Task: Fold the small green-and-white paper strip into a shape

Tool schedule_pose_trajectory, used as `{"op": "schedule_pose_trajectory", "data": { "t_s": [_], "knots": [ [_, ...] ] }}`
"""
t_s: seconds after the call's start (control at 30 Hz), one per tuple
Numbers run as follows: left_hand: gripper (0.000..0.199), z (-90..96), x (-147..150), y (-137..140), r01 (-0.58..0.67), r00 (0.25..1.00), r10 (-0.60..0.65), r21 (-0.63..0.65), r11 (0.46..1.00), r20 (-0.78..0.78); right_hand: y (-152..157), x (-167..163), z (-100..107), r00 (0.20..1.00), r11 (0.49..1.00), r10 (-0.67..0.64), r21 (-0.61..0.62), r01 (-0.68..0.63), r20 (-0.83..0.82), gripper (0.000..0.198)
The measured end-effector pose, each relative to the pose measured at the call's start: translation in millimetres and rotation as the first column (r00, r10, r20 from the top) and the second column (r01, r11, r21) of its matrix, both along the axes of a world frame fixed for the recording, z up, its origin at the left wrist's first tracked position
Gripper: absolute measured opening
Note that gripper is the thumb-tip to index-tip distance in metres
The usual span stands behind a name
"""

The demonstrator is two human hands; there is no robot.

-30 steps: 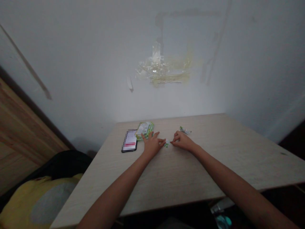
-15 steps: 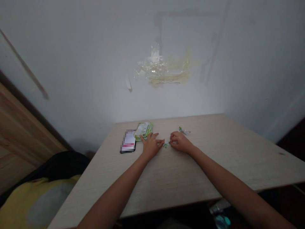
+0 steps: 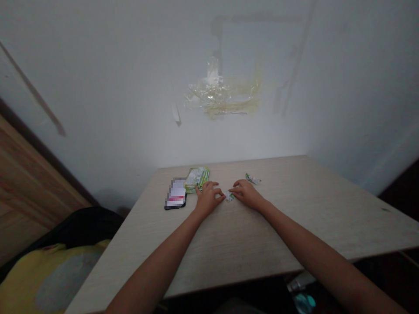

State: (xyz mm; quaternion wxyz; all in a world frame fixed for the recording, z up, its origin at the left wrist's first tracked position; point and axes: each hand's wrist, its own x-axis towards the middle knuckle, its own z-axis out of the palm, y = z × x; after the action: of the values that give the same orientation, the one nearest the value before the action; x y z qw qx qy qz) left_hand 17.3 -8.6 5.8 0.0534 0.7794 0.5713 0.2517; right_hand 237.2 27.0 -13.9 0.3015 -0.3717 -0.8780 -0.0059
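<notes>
A small white-and-green wrapper [image 3: 229, 196] lies on the table between my two hands. My left hand [image 3: 208, 199] is at its left edge, thumb and forefinger pinched together on it, the other fingers spread. From the right, my right hand [image 3: 248, 194] reaches in with its forefinger stretched onto the top of the wrapper; its thumb is mostly hidden. A larger green-and-white packet [image 3: 197, 178] lies just beyond my left hand. Behind my right hand is a second crumpled wrapper [image 3: 253, 179], which neither hand touches.
A phone [image 3: 176, 196] with a blurred-out screen lies left of the packet. The pale wooden table [image 3: 235, 253] meets a wall [image 3: 131, 87] with peeling tape. Yellow-and-grey fabric [image 3: 62, 274] sits at lower left. A bottle [image 3: 304, 302] shows below the table's front edge.
My right hand has moved slightly left, its forefinger stretching from a pinch at the wrapper's edge onto its top. The small wrapper has shifted a little. My left hand has barely moved.
</notes>
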Motion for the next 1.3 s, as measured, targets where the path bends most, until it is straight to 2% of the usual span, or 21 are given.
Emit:
{"op": "schedule_pose_trajectory", "data": {
  "t_s": [0.23, 0.43, 0.83, 1.3],
  "knots": [
    [0.017, -1.3, -1, 1, -0.022, 0.998, 0.022, -0.009, 1.0, -0.053, -1, -1, -4, 0.999, 1.0, 0.021, -0.009, -0.021, -0.026, 0.026],
    [0.021, 3.8, 0, -2, -0.028, 0.99, 0.029, 0.01, 1.0, -0.139, -3, -1, 3, 0.986, 0.992, 0.126, 0.039, -0.122, -0.11, 0.013],
    [0.025, 10.1, 0, -1, -0.009, 0.974, 0.011, 0.01, 1.0, -0.225, -8, -7, 10, 0.962, 0.96, 0.273, 0.08, -0.27, -0.02, 0.015],
    [0.021, 10.7, 0, -2, -0.024, 0.986, 0.026, 0.009, 1.0, -0.166, -24, -6, 24, 0.913, 0.914, 0.401, -0.039, -0.404, -0.069, 0.021]
  ]
}}
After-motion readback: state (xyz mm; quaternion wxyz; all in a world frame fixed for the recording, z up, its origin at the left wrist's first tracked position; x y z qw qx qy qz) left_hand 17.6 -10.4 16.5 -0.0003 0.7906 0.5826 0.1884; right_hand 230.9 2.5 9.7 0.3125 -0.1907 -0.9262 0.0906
